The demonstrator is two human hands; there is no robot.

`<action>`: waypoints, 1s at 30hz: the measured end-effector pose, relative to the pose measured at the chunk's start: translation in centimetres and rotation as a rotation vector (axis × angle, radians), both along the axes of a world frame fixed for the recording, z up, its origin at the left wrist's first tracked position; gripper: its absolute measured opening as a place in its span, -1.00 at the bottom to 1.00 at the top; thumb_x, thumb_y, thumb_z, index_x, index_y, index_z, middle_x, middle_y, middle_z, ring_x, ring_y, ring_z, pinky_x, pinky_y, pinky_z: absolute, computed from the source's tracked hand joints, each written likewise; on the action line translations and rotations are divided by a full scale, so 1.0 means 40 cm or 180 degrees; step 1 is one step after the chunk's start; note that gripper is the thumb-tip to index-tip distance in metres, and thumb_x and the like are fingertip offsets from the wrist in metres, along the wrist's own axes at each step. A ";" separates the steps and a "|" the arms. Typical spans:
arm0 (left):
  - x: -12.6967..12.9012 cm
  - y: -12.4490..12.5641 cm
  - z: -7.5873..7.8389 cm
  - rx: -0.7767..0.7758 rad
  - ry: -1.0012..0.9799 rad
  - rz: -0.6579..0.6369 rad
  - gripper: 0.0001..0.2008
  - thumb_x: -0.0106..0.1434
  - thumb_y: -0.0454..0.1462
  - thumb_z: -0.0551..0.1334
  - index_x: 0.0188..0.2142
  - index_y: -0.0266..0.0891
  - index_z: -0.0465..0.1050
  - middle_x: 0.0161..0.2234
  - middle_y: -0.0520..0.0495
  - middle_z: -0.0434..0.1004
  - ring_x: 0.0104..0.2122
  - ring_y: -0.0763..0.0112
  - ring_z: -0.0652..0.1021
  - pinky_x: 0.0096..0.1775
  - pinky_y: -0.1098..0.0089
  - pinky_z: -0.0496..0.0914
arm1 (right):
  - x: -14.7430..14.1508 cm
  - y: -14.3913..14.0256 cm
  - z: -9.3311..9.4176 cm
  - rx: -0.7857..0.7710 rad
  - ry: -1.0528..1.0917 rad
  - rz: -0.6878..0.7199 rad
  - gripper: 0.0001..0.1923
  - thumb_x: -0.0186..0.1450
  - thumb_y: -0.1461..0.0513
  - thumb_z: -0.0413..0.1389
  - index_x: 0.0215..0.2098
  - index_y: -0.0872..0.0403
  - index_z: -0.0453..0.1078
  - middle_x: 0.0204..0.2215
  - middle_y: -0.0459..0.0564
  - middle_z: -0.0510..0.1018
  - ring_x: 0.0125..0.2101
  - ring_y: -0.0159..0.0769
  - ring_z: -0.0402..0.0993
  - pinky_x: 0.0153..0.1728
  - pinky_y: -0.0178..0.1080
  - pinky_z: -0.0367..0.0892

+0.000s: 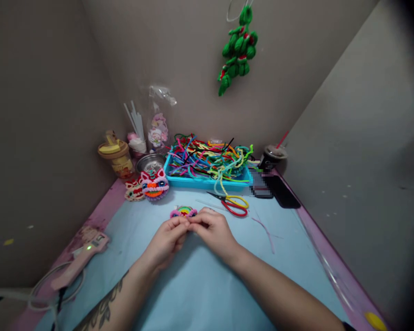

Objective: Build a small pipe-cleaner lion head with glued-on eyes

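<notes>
A small pipe-cleaner piece [184, 212] with pink, blue and rainbow-coloured parts shows just beyond my fingertips. My left hand [171, 236] is closed, its thumb and forefinger pinched together at the lower edge of this piece. Touching it there, my right hand [214, 230] is closed in a pinch as well. The fingers hide the piece's lower side. Right behind my right hand lie scissors [234, 207] with one yellow and one red handle, blades pointing left. Thin purple pipe-cleaner strips [267, 232] rest on the blue tabletop to the right.
A blue tray [207, 183] heaped with coloured pipe cleaners stands at the back. Left of it are two lion heads [154, 185], a metal bowl [150, 163] and cups. A pink glue gun [81, 262] with a cable lies left, phones [283, 191] right. A drink cup [272, 157] stands behind them.
</notes>
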State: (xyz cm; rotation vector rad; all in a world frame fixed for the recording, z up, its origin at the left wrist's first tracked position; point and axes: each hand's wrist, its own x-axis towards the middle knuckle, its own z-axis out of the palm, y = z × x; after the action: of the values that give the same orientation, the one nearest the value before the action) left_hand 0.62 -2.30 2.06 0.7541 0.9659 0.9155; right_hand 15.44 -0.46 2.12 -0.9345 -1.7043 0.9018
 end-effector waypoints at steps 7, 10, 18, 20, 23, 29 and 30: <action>-0.005 0.010 0.005 -0.0408 -0.1293 0.0440 -0.65 0.14 -0.10 0.29 -0.25 -0.36 0.40 -0.61 0.15 0.17 -0.68 0.69 0.21 -0.69 0.66 0.09 | 0.012 0.016 0.005 -0.0767 0.0703 -0.0418 -0.84 0.18 0.19 0.15 -0.50 0.11 0.43 -0.60 -0.12 0.44 -0.56 -0.41 0.32 -0.50 -0.35 0.26; -0.011 0.021 0.015 -0.0563 -0.1752 0.0697 -0.66 0.25 -0.12 0.17 -0.19 -0.42 0.40 -0.40 -0.10 0.42 -0.42 0.48 0.49 -0.42 0.52 0.42 | 0.015 0.023 0.006 -0.1094 0.0940 -0.0430 -0.83 0.14 0.16 0.17 -0.45 0.12 0.43 -0.65 -0.16 0.39 -0.65 -0.47 0.22 -0.61 -0.38 0.18; -0.014 0.025 0.019 -0.0597 -0.2001 0.0818 -0.58 0.35 -0.09 -0.04 -0.12 -0.42 0.37 -0.06 -0.34 0.43 -0.07 0.20 0.49 -0.07 0.25 0.41 | 0.002 0.011 -0.001 -0.1292 0.0902 -0.0076 -0.86 0.13 0.22 0.13 -0.36 0.10 0.47 -0.56 -0.10 0.49 -0.60 -0.41 0.37 -0.58 -0.35 0.30; -0.010 0.021 0.017 -0.0605 -0.1983 0.0709 -0.56 0.35 -0.08 -0.06 -0.13 -0.42 0.37 -0.06 -0.34 0.44 -0.09 0.22 0.50 -0.07 0.26 0.40 | -0.002 0.001 0.001 -0.0840 0.0432 -0.0149 -0.89 0.14 0.29 0.11 -0.38 0.08 0.49 -0.49 -0.06 0.53 -0.49 -0.37 0.43 -0.48 -0.32 0.35; -0.002 0.015 0.013 -0.0604 -0.1987 0.0529 -0.54 0.36 -0.07 -0.10 -0.15 -0.41 0.38 -0.08 -0.32 0.45 -0.11 0.25 0.51 -0.08 0.31 0.39 | -0.006 -0.010 0.005 -0.0071 -0.0134 -0.0117 -0.85 0.15 0.39 0.11 -0.42 0.06 0.50 -0.44 -0.05 0.54 -0.37 -0.33 0.45 -0.30 -0.28 0.37; 0.014 0.002 0.005 -0.0536 -0.2033 0.0333 -0.57 0.35 -0.05 -0.05 -0.10 -0.35 0.36 -0.11 -0.25 0.45 -0.11 0.32 0.50 -0.06 0.38 0.35 | -0.008 -0.012 -0.007 0.0292 -0.0512 0.0049 -0.81 0.18 0.44 0.10 -0.39 0.04 0.47 -0.37 -0.04 0.53 -0.27 -0.31 0.44 -0.19 -0.26 0.34; 0.015 0.000 0.004 -0.0493 -0.2032 0.0300 -0.58 0.34 -0.05 -0.02 -0.08 -0.33 0.35 -0.11 -0.23 0.45 -0.11 0.33 0.49 -0.06 0.37 0.35 | -0.007 -0.011 -0.008 0.0277 -0.0627 0.0088 -0.80 0.19 0.44 0.10 -0.38 0.04 0.46 -0.36 -0.05 0.52 -0.27 -0.30 0.43 -0.19 -0.26 0.33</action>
State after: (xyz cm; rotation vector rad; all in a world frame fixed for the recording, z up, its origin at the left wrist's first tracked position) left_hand 1.21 -2.31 2.22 0.2503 0.4984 1.0602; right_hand 15.17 -0.89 1.79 -0.9691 -1.9119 0.7671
